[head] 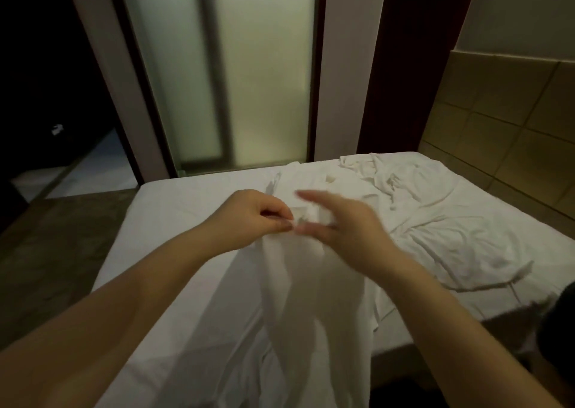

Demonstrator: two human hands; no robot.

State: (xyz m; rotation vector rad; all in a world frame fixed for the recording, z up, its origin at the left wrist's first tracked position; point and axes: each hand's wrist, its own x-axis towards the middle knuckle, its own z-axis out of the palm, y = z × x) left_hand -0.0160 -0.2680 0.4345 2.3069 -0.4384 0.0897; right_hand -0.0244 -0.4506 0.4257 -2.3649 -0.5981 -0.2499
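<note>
The limp white cloth [298, 283] is hanging above the white-sheeted bed's [193, 208] near edge, likely being lifted to straighten it, the left hand [255, 217] pinching its top edge, the blurred right hand [345, 230] spreading fingers around it, hold unclear.

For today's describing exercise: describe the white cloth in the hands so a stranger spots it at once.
Find the bed before the frosted glass door. Above it, the left hand pinches a white cloth and the right hand touches it. Unlike the crumpled cloth lying flat, it hangs in long folds.
</note>
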